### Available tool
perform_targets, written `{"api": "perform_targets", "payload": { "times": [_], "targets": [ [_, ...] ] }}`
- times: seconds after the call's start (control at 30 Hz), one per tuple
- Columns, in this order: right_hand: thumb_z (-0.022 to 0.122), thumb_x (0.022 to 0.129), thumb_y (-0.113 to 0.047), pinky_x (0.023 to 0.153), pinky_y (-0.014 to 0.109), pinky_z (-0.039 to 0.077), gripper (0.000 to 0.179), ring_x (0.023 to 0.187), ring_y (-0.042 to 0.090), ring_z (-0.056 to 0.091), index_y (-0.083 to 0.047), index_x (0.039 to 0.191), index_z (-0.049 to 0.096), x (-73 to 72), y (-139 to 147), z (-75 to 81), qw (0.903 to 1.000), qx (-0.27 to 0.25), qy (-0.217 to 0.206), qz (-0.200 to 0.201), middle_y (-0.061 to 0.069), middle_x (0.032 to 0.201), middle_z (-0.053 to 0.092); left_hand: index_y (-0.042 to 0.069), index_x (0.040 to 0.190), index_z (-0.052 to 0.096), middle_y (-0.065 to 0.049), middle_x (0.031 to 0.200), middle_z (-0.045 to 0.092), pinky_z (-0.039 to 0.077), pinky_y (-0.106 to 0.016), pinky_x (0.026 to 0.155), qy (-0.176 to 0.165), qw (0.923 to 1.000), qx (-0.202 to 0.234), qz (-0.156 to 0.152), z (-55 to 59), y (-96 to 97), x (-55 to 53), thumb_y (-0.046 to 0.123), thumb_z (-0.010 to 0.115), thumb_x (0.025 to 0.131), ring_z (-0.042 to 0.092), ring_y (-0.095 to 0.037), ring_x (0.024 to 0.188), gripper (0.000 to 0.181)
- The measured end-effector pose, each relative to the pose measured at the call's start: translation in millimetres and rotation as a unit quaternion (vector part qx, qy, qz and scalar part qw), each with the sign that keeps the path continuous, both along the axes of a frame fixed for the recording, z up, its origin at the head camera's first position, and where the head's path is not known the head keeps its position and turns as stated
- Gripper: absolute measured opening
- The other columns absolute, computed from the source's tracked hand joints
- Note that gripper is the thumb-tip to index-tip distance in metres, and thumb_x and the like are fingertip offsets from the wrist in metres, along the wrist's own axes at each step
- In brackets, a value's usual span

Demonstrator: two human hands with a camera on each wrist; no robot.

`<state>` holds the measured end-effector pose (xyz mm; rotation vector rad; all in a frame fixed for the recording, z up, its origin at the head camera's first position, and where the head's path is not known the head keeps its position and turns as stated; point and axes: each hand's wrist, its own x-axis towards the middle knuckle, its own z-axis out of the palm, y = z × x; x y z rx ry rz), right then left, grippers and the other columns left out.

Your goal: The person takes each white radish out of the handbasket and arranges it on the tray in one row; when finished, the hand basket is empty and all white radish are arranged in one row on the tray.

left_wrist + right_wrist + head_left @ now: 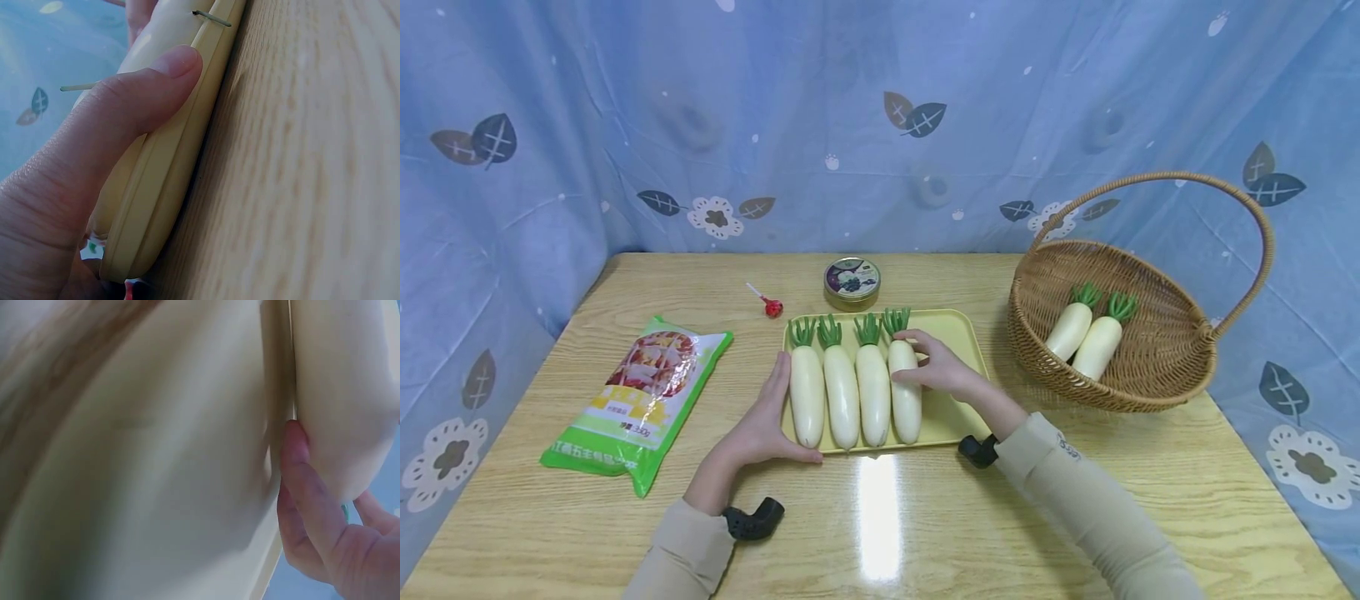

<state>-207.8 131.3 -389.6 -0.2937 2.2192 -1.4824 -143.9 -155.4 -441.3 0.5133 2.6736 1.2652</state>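
Note:
Several white daikon radishes [842, 396] with green tops lie side by side on a shallow yellow tray [953, 354]. The rightmost radish [906, 415] is held by my right hand [938, 367], thumb and fingers around its upper half. In the right wrist view, fingertips [297, 447] reach along the side of that radish [340, 375]. At the tray's near left corner, my left hand [762, 427] grips the tray, fingers along the left side and thumb at the front. The left wrist view shows the thumb [178, 61] over the tray rim [159, 162].
A wicker basket [1172, 333] with a tall handle holds two more radishes [1099, 346] at the right. Behind the tray stands a round tin [852, 283], with a red lollipop [772, 307] to its left. A green-edged food bag [643, 400] lies at the left.

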Motion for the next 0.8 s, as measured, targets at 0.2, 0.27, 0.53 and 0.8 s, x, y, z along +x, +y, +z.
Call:
{"api": "perform_targets", "payload": {
  "times": [0.2, 0.27, 0.53, 0.8],
  "targets": [
    [0.067, 0.082, -0.018, 0.076, 0.035, 0.050, 0.067, 0.112, 0.039, 0.049, -0.006, 0.139, 0.033, -2.3, 0.9, -4.9, 0.9994, 0.001, 0.012, 0.032, 0.027, 0.133, 0.038, 0.007, 0.144, -0.015, -0.015, 0.150, -0.015, 0.007, -0.053, 0.108, -0.002, 1.0000, 0.000, -0.001, 0.6, 0.6, 0.2, 0.049, 0.087, 0.045, -0.007, -0.033, 0.137, 0.149],
    [0.068, 0.082, -0.025, 0.077, 0.035, 0.050, 0.069, 0.112, 0.039, 0.049, -0.007, 0.139, 0.034, -1.8, 1.9, -5.2, 0.9983, 0.008, 0.032, 0.048, 0.028, 0.133, 0.038, 0.007, 0.144, -0.015, -0.015, 0.150, -0.015, 0.007, -0.053, 0.108, -0.004, 1.0000, 0.000, -0.001, 0.7, 0.9, 0.3, 0.049, 0.087, 0.045, -0.007, -0.033, 0.137, 0.149],
    [0.066, 0.085, -0.022, 0.083, 0.040, 0.048, 0.073, 0.116, 0.042, 0.045, -0.010, 0.145, 0.025, -3.3, 1.9, -8.3, 0.9963, 0.042, 0.034, 0.067, 0.020, 0.144, 0.028, 0.007, 0.144, -0.015, -0.016, 0.150, -0.015, 0.007, -0.053, 0.108, -0.003, 1.0000, 0.001, -0.002, 2.5, 1.7, 0.0, 0.047, 0.088, 0.045, -0.008, -0.034, 0.136, 0.148],
    [0.067, 0.084, -0.021, 0.078, 0.036, 0.049, 0.076, 0.110, 0.039, 0.049, -0.011, 0.146, 0.023, -0.9, 0.4, -4.0, 0.9943, 0.062, 0.040, 0.077, 0.019, 0.147, 0.021, 0.006, 0.144, -0.015, -0.017, 0.150, -0.015, 0.007, -0.053, 0.107, -0.003, 1.0000, 0.000, 0.000, 1.4, 1.1, 0.7, 0.049, 0.087, 0.045, -0.007, -0.034, 0.136, 0.149]
  ]
}}
